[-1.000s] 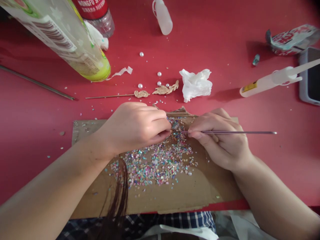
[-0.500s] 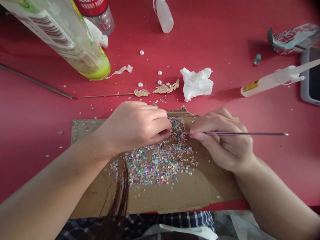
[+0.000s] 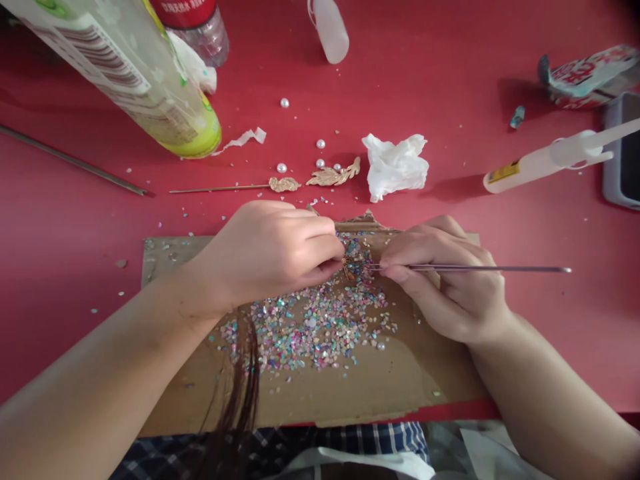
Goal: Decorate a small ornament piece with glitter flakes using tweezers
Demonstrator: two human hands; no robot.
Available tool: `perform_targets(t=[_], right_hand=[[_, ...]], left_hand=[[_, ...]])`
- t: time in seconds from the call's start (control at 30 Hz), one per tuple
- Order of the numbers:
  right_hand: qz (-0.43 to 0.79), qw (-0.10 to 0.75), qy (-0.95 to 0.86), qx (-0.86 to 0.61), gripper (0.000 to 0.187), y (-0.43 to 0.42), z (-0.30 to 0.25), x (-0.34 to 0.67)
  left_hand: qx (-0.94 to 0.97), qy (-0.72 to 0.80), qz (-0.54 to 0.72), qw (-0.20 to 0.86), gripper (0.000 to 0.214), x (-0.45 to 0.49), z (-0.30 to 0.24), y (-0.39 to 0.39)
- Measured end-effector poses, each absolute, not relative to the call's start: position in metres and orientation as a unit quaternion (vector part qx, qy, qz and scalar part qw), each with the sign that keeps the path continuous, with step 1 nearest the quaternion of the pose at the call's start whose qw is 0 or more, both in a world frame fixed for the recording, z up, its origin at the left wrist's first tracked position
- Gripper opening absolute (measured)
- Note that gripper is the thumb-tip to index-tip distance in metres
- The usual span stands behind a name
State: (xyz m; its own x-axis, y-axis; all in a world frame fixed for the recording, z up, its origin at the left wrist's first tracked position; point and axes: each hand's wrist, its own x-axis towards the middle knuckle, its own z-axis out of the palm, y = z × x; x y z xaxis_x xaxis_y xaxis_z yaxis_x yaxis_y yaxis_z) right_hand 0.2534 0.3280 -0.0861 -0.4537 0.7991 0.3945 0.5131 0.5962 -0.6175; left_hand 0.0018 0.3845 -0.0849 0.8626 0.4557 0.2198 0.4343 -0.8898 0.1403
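Note:
My left hand (image 3: pixel 285 247) is closed in a pinch over the cardboard. Between its fingertips shows a small gold-coloured ornament (image 3: pixel 347 268), mostly hidden by the fingers. My right hand (image 3: pixel 445 277) grips slim metal tweezers (image 3: pixel 490 269), held almost level. Their narrow tips point left toward the ornament, with a small gap visible. Beneath both hands, many tiny multicoloured shell-like chips (image 3: pixel 310 327) lie spread on a piece of cardboard (image 3: pixel 370 400), with a few pearl beads (image 3: pixel 381 346) among them.
Beyond the cardboard lie a gold hairpin (image 3: pixel 220 189), a gold leaf piece (image 3: pixel 333 175), loose pearls (image 3: pixel 321 144) and crumpled tissue (image 3: pixel 397 167). A large bottle (image 3: pixel 135 80) leans in at left; a white glue bottle (image 3: pixel 535 162) is at right. Dark hair strands (image 3: pixel 245 373) hang in front.
Both hands hold nearly the same pose. The tweezers have shifted very slightly, and their two tips show a little more apart. The whole view has moved a touch.

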Motion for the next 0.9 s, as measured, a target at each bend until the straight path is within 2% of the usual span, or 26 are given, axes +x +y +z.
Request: perform_targets(t=[0.9], right_hand=[[0.191,0.332,-0.83,-0.405,0.016,0.3269,-0.0847,0.254]], left_hand=[[0.962,0.221,0.153,0.037,0.032,0.0024,-0.0874,0.3855]])
